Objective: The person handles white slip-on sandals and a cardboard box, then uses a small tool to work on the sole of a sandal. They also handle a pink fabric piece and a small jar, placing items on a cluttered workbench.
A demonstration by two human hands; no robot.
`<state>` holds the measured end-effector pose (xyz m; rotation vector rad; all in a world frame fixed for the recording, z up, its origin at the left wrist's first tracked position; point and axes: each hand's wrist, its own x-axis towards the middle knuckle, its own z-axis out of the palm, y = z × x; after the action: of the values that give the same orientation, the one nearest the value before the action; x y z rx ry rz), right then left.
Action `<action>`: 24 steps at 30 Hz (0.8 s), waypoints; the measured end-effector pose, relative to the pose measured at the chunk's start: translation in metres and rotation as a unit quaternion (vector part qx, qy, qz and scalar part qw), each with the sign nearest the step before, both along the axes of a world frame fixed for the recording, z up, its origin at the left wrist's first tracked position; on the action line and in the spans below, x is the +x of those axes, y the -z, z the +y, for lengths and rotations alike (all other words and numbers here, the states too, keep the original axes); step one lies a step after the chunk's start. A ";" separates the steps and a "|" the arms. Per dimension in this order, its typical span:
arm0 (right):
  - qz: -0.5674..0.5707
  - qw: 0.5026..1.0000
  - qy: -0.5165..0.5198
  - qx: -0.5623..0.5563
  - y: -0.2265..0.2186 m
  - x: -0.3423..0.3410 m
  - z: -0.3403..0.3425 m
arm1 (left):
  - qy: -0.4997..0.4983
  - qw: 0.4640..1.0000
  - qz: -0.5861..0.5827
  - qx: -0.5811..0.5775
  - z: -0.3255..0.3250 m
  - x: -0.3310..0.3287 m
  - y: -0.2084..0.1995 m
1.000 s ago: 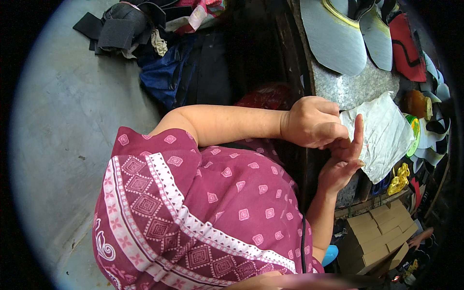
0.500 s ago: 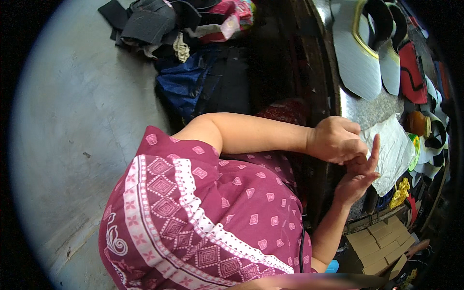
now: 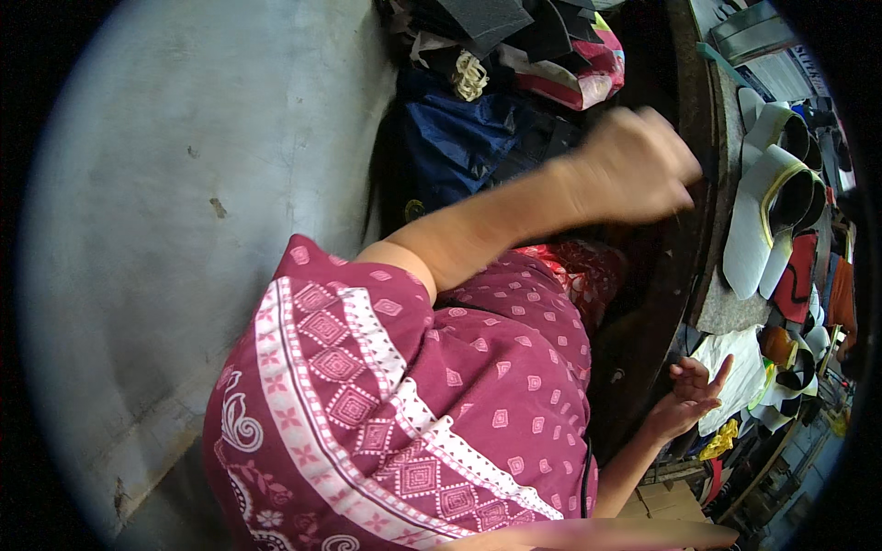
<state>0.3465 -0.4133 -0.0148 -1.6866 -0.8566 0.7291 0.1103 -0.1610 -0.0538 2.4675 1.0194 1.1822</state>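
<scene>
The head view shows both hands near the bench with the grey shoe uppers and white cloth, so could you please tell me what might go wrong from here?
The left hand, which looks blurred, might knock the grey shoe uppers on the bench if it swings their way. The right hand, close to the white cloth, could drag or crease it.

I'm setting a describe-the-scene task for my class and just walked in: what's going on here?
A person is at a workbench, hands apart. The left hand is blurred, fingers curled, near the bench's edge; the right hand is partly open beside a white sheet. Whether either holds something small can't be told. Grey shoe uppers with yellow edging rest on the bench.
</scene>
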 end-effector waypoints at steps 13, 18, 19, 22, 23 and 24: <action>0.004 1.000 -0.004 -0.008 0.010 0.031 -0.010 | -0.307 0.747 0.423 -0.411 0.020 -0.078 0.118; -0.001 1.000 -0.005 -0.008 0.007 0.028 -0.006 | -0.282 0.705 0.499 -0.418 0.011 -0.051 0.093; -0.002 1.000 -0.002 -0.010 0.006 0.027 -0.005 | -0.277 0.700 0.503 -0.426 0.011 -0.048 0.088; -0.001 1.000 -0.003 -0.009 0.005 0.022 -0.004 | -0.266 0.754 0.434 -0.416 0.004 -0.045 0.082; 0.002 1.000 -0.002 -0.007 0.005 0.021 -0.004 | -0.283 0.762 0.422 -0.401 0.003 -0.041 0.081; 0.002 1.000 -0.002 -0.005 0.005 0.020 -0.004 | -0.286 0.771 0.415 -0.390 0.003 -0.039 0.081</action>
<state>0.3664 -0.4176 -0.0198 -1.6925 -0.8543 0.7416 0.0711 -0.1583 -0.1352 1.9260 2.0374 -0.4072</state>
